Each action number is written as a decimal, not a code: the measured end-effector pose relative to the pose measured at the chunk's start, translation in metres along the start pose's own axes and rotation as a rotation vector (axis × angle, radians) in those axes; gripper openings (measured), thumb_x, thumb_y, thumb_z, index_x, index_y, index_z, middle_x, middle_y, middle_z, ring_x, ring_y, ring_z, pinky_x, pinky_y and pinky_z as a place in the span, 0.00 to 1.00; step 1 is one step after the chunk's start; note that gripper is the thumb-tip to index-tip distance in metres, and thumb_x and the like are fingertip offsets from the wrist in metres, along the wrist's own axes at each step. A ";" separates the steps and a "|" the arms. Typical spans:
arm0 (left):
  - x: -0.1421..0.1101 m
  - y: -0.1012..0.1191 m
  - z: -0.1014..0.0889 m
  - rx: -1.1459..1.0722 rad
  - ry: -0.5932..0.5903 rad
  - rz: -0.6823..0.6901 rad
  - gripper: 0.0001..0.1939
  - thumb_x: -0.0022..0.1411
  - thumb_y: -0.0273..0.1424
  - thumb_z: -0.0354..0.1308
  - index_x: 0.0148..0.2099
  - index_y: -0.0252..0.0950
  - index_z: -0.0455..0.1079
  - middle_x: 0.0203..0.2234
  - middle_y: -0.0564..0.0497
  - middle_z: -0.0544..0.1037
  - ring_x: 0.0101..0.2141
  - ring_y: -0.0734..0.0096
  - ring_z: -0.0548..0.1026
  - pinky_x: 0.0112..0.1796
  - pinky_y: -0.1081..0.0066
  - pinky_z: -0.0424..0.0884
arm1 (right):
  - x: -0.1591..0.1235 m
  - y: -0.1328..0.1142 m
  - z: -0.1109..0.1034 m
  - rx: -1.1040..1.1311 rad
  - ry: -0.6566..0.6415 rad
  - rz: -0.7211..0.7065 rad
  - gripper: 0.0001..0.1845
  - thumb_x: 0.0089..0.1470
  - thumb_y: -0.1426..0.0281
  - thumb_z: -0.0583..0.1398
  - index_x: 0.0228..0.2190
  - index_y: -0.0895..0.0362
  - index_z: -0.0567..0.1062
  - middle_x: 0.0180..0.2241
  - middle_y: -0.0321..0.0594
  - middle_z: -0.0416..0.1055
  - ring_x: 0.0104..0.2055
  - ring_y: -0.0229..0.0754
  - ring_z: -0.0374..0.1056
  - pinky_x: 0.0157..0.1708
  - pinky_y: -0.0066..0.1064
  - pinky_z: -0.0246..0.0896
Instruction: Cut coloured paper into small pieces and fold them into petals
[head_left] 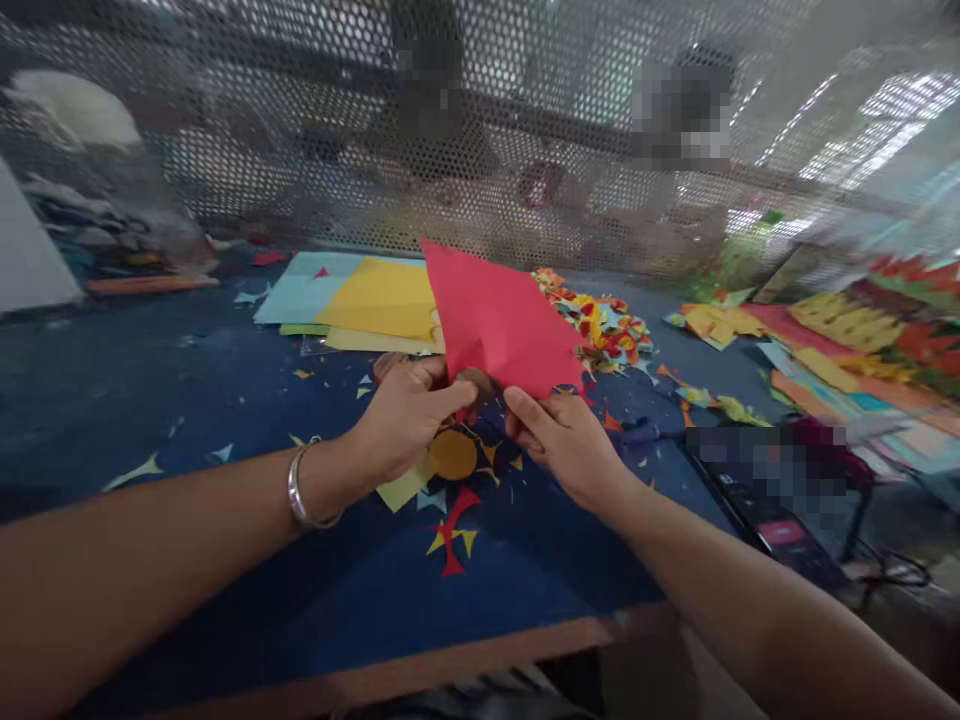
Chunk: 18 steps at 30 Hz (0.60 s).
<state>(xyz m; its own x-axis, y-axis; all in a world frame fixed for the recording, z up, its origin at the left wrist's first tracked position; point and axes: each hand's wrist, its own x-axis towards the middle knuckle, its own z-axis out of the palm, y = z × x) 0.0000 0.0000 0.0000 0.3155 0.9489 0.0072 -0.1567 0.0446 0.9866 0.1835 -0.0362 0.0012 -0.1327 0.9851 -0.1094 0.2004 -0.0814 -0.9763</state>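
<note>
A sheet of red paper [499, 315] is held up over the table, its near edge between my two hands. My left hand [409, 410], with a silver bangle at the wrist, pinches the sheet's lower left corner. At its thumb tip is a small brown rounded piece [475, 383] that I cannot make out clearly. My right hand [555, 435] grips the lower right edge between thumb and curled fingers. Below the hands lie a yellow-orange paper disc [453, 455] and red, yellow and pale blue scraps [454, 530].
Behind the red sheet are stacked yellow paper [382, 300] and light blue paper [289, 290]. A heap of small colourful paper pieces [611, 325] sits to their right. A phone [765, 510] lies at the right, near coloured paper strips [840, 370]. A perforated metal screen [315, 130] stands behind the table.
</note>
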 end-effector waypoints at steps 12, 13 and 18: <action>-0.002 0.003 -0.003 0.212 0.019 0.122 0.08 0.56 0.33 0.62 0.28 0.35 0.68 0.23 0.56 0.65 0.26 0.75 0.61 0.30 0.70 0.58 | -0.004 -0.002 0.002 0.092 -0.016 0.031 0.32 0.53 0.40 0.62 0.23 0.58 0.72 0.15 0.24 0.49 0.15 0.27 0.43 0.16 0.26 0.34; -0.002 0.003 -0.003 0.261 0.038 0.135 0.08 0.56 0.33 0.61 0.28 0.35 0.68 0.23 0.56 0.66 0.26 0.75 0.61 0.29 0.70 0.58 | -0.004 -0.002 0.003 0.100 -0.016 0.031 0.32 0.53 0.40 0.62 0.23 0.58 0.72 0.15 0.24 0.49 0.15 0.27 0.43 0.16 0.26 0.34; -0.002 0.005 -0.005 0.408 0.120 0.209 0.09 0.55 0.34 0.61 0.27 0.35 0.70 0.21 0.56 0.68 0.25 0.75 0.64 0.28 0.71 0.60 | -0.004 -0.003 0.003 0.158 -0.017 0.027 0.31 0.53 0.41 0.63 0.25 0.59 0.74 0.16 0.24 0.50 0.16 0.26 0.42 0.16 0.26 0.33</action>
<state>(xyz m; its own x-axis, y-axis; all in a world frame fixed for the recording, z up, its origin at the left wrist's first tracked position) -0.0058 0.0003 0.0042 0.2027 0.9548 0.2173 0.1828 -0.2549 0.9495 0.1801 -0.0406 0.0043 -0.1464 0.9795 -0.1381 0.0488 -0.1323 -0.9900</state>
